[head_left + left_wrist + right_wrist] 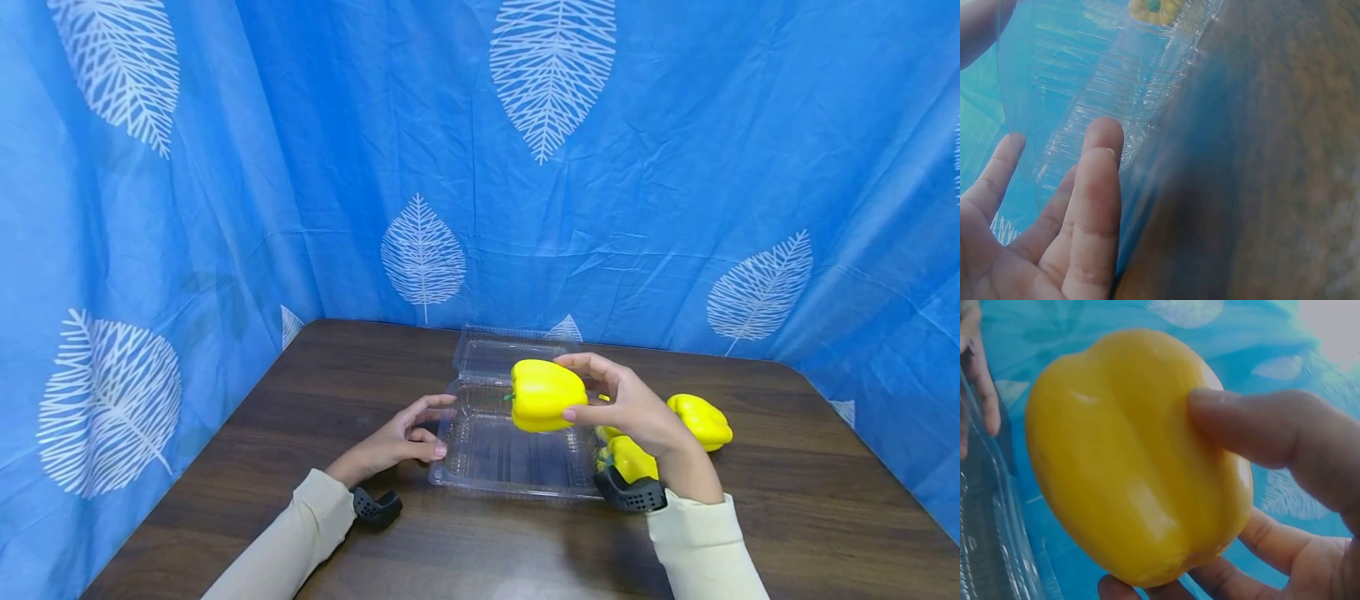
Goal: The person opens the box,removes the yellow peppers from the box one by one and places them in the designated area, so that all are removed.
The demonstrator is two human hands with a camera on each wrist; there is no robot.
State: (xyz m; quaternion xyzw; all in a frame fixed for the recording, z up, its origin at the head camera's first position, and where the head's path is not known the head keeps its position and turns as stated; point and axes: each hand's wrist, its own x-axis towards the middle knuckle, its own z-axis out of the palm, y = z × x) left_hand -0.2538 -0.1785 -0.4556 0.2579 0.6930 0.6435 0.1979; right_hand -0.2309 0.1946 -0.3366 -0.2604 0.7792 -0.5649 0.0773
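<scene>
My right hand (626, 408) grips a yellow bell pepper (546, 396) between thumb and fingers, above a clear plastic clamshell container (510, 458). The pepper's green stem points left; its lobed end fills the right wrist view, with the thumb (1247, 425) pressed against it. The container lies open, its lid (517, 354) folded back toward the curtain. At its left rim rests my left hand (397, 442), fingers spread and fairly straight, fingertips touching or very near the plastic. A yellow pepper (1155, 9) also shows through the plastic in the left wrist view.
Another yellow bell pepper (701, 421) lies on the brown wooden table (337, 375) right of my right hand. More yellow (633, 461) shows beside the container's right end, partly hidden by my right wrist and its black strap (630, 492). A blue leaf-patterned curtain (360, 167) surrounds the table.
</scene>
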